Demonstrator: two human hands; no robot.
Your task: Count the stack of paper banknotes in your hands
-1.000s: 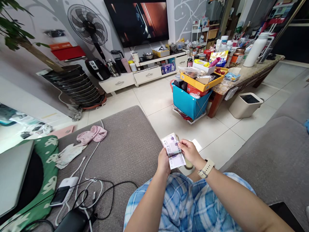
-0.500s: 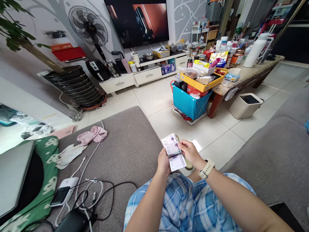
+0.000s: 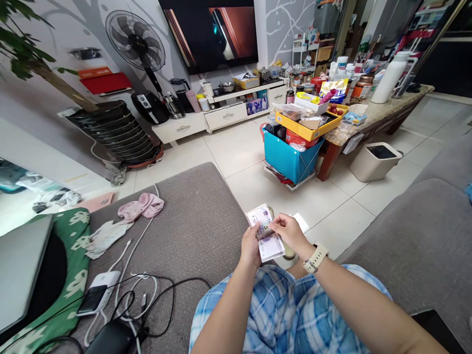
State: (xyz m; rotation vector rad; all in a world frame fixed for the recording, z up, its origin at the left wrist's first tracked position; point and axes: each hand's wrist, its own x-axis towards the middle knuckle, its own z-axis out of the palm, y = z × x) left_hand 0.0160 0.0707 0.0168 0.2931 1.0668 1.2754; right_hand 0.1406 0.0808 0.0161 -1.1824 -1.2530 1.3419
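Note:
A small stack of purple-and-white banknotes (image 3: 272, 247) is in front of my knees, bent at its middle so that some notes stand up and others fold down toward me. On the upper part a "5" can be read. My left hand (image 3: 250, 244) grips the stack from its left side, thumb on top. At the right edge of the notes, my right hand (image 3: 289, 231) has thumb and forefinger pinched together by the fold. A beige-strapped watch (image 3: 316, 258) is on my right wrist. Part of the stack is hidden behind my fingers.
To the left, a grey sofa seat (image 3: 191, 216) bears a pink cloth (image 3: 142, 206), tangled cables, a white power bank (image 3: 99, 290) and a laptop (image 3: 22, 265). Ahead are a blue bin (image 3: 287, 160) and a stone-topped table (image 3: 391, 105). A beige trash can (image 3: 374, 162) stands right of them.
The upper note that my right fingers held up has gone down, and another face with a "5" shows. My left thumb has moved up over the notes.

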